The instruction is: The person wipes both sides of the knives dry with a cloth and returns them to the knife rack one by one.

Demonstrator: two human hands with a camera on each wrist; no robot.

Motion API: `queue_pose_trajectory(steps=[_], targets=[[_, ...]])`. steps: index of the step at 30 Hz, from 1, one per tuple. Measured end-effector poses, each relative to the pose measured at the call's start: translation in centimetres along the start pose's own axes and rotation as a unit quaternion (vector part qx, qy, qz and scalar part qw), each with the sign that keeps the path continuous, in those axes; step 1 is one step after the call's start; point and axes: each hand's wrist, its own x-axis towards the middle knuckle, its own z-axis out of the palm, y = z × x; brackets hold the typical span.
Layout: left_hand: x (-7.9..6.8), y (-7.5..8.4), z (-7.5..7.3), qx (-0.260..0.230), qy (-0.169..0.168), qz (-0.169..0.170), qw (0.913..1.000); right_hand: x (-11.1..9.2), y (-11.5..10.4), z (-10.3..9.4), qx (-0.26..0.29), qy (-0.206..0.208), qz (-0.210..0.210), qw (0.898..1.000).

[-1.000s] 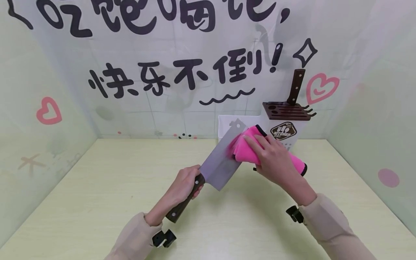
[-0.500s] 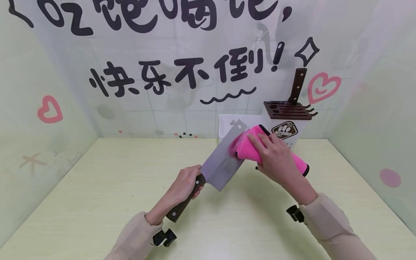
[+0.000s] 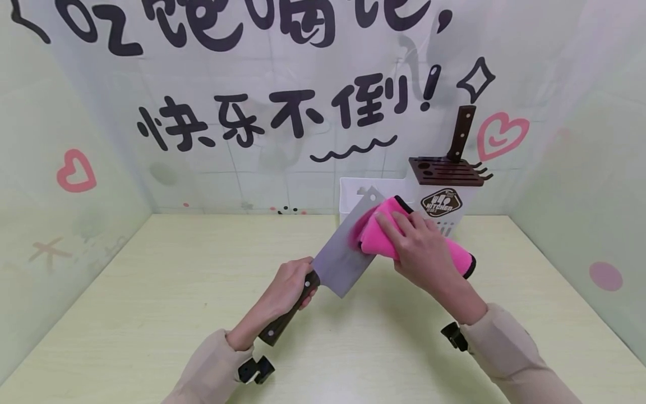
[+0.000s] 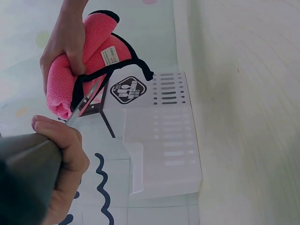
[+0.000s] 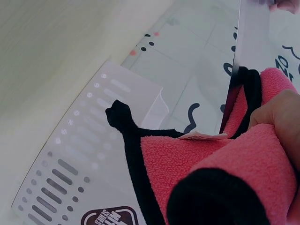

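Note:
A cleaver is held raised and tilted in the head view, its broad blade (image 3: 339,255) pointing up and to the right. My left hand (image 3: 287,287) grips its dark riveted handle (image 3: 275,328). My right hand (image 3: 426,252) holds a folded pink cloth (image 3: 378,238) with black edging against the blade's right side, near the far end. In the left wrist view the blade (image 4: 77,110) is seen edge-on, entering between folds of the cloth (image 4: 61,89). The right wrist view shows the cloth (image 5: 183,154) up close, partly covering the blade (image 5: 255,33). Some right-hand fingers are hidden by the cloth.
Behind the hands stands a white knife rack (image 3: 373,188) with a dark slotted top (image 3: 446,173). One brown-handled knife (image 3: 461,134) sits upright in it. The pale wooden table (image 3: 166,314) is bounded by printed walls at the back and both sides.
My right hand and the cloth shifted slightly right, then back left and a little down along the blade. My left hand and the cleaver have stayed nearly still.

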Motion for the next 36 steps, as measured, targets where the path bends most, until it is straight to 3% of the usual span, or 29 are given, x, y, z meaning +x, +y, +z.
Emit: queue_pose_trajectory(steps=[18, 36], targets=[[0.3, 0.1, 0.4, -0.007, -0.001, -0.003, 1.0, 0.6, -2.4, -0.3, -0.003, -0.004, -0.045, 0.999], [0.5, 0.4, 0.6, -0.011, 0.001, 0.001, 0.9999, 1.1, -5.0, -0.4, -0.019, 0.026, -0.109, 0.993]])
